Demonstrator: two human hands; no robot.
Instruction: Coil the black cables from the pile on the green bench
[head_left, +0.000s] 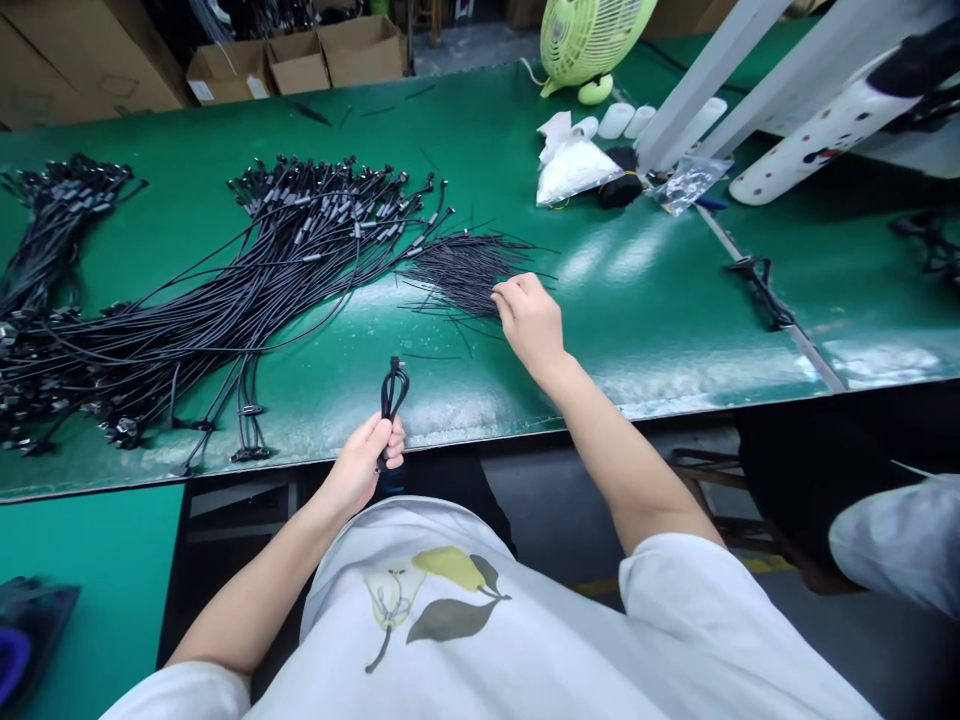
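My left hand (367, 458) is closed round a coiled black cable (393, 388), held just off the near edge of the green table (645, 300). My right hand (529, 318) reaches onto the table with its fingers pinched at the edge of a fan of thin black ties (465, 272). What the fingers hold, if anything, is too small to make out. A large heap of black cables with connectors (247, 270) lies spread to the left of the ties.
A second cable bundle (52, 215) lies far left. A green fan (589, 40), white rolls (626, 120) and plastic bags (570, 165) stand at the back right. White frame bars (705, 90) slope over the right side. Cardboard boxes (300, 60) sit behind the table.
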